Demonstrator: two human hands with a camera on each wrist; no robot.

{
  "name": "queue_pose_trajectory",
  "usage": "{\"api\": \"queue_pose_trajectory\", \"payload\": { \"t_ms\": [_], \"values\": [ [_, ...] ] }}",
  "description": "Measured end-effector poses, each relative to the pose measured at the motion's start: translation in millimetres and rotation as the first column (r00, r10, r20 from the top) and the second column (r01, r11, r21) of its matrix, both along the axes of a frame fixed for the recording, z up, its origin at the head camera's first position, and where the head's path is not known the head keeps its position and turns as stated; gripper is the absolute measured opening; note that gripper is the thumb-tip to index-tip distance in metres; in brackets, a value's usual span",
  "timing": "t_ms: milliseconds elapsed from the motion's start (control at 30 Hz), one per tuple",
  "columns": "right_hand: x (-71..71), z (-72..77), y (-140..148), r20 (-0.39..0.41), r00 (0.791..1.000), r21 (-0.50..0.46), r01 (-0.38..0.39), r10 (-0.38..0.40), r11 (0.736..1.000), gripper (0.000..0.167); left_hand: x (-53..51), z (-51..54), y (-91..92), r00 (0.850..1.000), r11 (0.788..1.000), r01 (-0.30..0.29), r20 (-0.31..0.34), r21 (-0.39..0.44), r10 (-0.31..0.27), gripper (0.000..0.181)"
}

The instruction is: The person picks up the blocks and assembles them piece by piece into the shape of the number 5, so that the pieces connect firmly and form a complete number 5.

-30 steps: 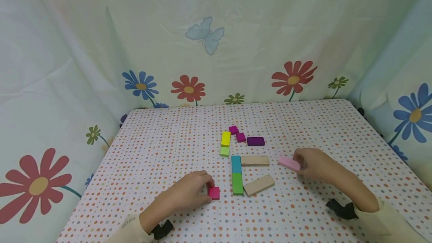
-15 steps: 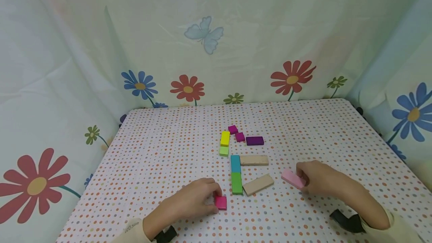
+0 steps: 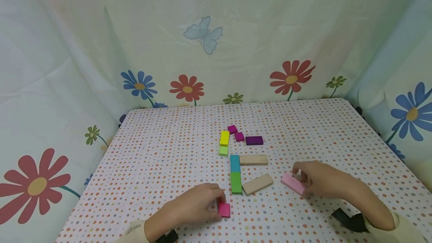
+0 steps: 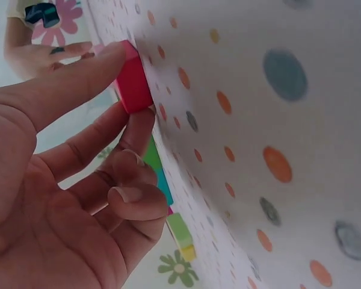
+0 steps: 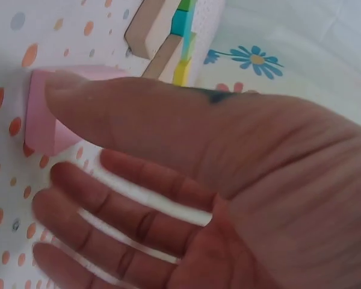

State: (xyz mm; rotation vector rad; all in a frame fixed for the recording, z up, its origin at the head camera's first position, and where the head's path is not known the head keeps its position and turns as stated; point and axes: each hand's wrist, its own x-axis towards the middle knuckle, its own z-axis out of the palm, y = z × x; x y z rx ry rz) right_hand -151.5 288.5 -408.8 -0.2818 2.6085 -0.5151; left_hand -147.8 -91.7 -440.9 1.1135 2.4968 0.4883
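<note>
Left hand (image 3: 200,204) fingers pinch red block (image 3: 224,210) on tabletop (image 3: 162,153). Right hand (image 3: 322,179): fingers spread, thumb at pink block (image 3: 292,183).

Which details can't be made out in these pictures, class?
Head: the palm of the left hand, turned away.
Right wrist: much of the pink block, behind the right thumb.
Left wrist: part of the dark green block, behind the fingers.
Head: lettering on the left sleeve, too small to read surely.
</note>
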Motion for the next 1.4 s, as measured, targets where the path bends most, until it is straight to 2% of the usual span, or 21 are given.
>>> {"api": "queue_pose_trajectory", "payload": {
  "t_ms": [133, 233, 433, 600, 700, 800, 867, 967, 1067, 1267, 1400],
  "values": [
    [-3.6, 0.6, -1.2, 0.035, 0.999, -0.024, -0.027, 0.028, 0.999, 0.071, 4.1, 1.1, 2.6, 0.999, 0.999, 0.051, -0.004, -0.006, -0.051, 0.027],
    [-4.6, -0.8, -3.0, 0.052, 0.998, -0.028, -0.034, 0.036, 0.999, 0.075, 7.1, 1.1, 5.1, 0.997, 0.997, 0.083, 0.009, -0.004, -0.083, 0.029],
    [-2.5, -4.2, -5.4, -0.010, 0.998, -0.006, -0.064, 0.064, 0.998, 0.069, 8.3, -3.1, 9.8, 0.991, 0.991, 0.133, 0.022, 0.020, -0.133, 0.028],
    [-1.3, -6.5, -10.3, 0.001, 0.999, 0.006, -0.047, 0.047, 0.999, 0.064, 7.9, -1.8, 10.3, 0.988, 0.988, 0.152, 0.004, 0.038, -0.152, 0.030],
    [-1.8, -7.3, -12.5, 0.003, 0.998, 0.007, -0.057, 0.057, 0.998, 0.063, 5.1, 3.6, 9.7, 0.993, 0.991, 0.117, -0.035, 0.060, -0.115, 0.029],
    [-1.5, -8.3, -13.7, -0.006, 0.997, 0.006, -0.072, 0.072, 0.997, 0.062, 1.7, 11.0, 10.0, 0.993, 0.995, 0.058, -0.111, 0.076, -0.049, 0.026],
    [-0.5, -8.6, -14.0, -0.012, 0.997, -0.002, -0.079, 0.079, 0.997, 0.061, -0.7, 14.0, 11.3, 0.984, 0.996, 0.032, -0.179, 0.089, -0.016, 0.025],
    [1.2, -8.0, -13.9, -0.018, 0.997, -0.021, -0.071, 0.071, 0.997, 0.060, -4.1, 14.9, 14.0, 0.964, 0.994, 0.030, -0.267, 0.101, -0.002, 0.028],
    [2.4, -6.8, -14.3, -0.022, 0.998, -0.028, -0.060, 0.060, 0.998, 0.060, -7.8, 10.8, 17.1, 0.953, 0.995, 0.058, -0.300, 0.076, -0.033, 0.037],
    [3.6, -6.0, -17.6, -0.032, 0.998, -0.003, -0.055, 0.055, 0.998, 0.060, -12.4, 0.8, 22.8, 0.937, 0.989, 0.136, -0.317, -0.061, -0.148, 0.051],
    [5.5, -6.3, -19.4, -0.046, 0.997, 0.000, -0.060, 0.060, 0.998, 0.060, -11.1, -0.3, 25.2, 0.939, 0.981, 0.161, -0.290, -0.109, -0.186, 0.057]
  ]
}}
